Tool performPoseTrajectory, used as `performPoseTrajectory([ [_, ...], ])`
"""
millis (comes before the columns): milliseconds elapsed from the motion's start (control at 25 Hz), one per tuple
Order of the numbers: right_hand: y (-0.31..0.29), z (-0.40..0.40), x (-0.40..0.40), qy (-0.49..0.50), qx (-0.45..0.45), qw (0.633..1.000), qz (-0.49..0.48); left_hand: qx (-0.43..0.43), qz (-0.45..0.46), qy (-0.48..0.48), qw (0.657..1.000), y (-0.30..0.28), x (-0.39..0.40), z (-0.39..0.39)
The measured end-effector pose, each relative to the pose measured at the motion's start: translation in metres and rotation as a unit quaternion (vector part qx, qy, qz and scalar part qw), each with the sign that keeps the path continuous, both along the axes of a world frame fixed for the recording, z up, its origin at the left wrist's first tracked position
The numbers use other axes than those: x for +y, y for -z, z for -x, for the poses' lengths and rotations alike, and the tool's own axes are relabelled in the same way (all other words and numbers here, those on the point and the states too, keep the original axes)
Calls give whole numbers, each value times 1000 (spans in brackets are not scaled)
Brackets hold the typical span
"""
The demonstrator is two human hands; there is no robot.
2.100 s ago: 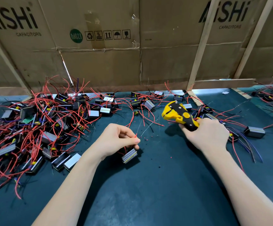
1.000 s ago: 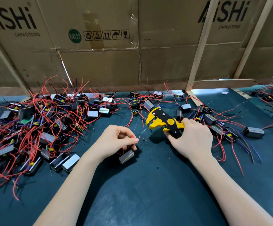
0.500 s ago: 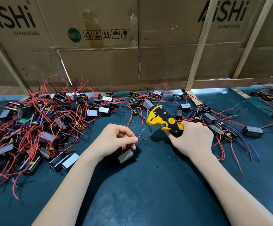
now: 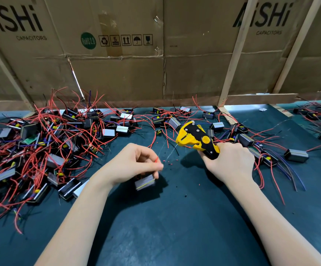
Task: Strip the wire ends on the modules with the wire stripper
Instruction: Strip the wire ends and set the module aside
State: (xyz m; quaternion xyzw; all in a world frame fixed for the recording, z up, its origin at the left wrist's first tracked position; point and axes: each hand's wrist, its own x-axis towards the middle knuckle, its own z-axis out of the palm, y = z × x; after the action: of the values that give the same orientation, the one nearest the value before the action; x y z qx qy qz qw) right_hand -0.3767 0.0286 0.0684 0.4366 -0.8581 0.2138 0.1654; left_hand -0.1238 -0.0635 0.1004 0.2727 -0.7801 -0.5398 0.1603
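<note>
My left hand [image 4: 136, 166] pinches the red wires [image 4: 156, 159] of a small black-and-silver module [image 4: 144, 182], which hangs under my fingers just above the mat. A thin wire runs from my fingertips up toward the jaws of the yellow-and-black wire stripper [image 4: 196, 139]. My right hand [image 4: 230, 162] grips the stripper's handles, with its jaws pointing left toward my left hand. Tiny red bits of insulation [image 4: 168, 161] lie on the mat between my hands.
A big tangle of modules with red wires [image 4: 40, 146] fills the left of the dark green mat [image 4: 165, 227]. More modules [image 4: 295, 155] lie to the right and along the back. Cardboard sheets [image 4: 155, 64] on wooden battens wall off the far edge.
My right hand brought the stripper left and down toward my left hand, then drew it back a little to the right. The module stayed under my left hand.
</note>
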Motion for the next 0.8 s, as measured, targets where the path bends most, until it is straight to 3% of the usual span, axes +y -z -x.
performPoseTrajectory([
  [120, -7, 12, 4, 40, -59, 997, 26, -42, 2, 51, 998, -4, -3, -11],
  [360, -13, 19, 14, 41, -195, 974, 104, 160, 60, -147, 974, -2, -6, 2],
  [480, -20, 27, 19, 43, -233, 955, 180, 238, 88, -128, 959, 3, 12, 33],
  [560, -21, 33, 21, 34, -268, 939, 212, 218, 113, -2, 969, 8, 31, 58],
  [640, -21, 35, 22, 28, -291, 929, 228, 145, 172, 69, 972, 15, 38, 69],
  [720, -21, 35, 22, 22, -305, 920, 247, 108, 218, 27, 970, 18, 31, 61],
  [800, -22, 33, 21, 4, -323, 906, 273, 122, 237, -66, 962, 15, 21, 45],
])
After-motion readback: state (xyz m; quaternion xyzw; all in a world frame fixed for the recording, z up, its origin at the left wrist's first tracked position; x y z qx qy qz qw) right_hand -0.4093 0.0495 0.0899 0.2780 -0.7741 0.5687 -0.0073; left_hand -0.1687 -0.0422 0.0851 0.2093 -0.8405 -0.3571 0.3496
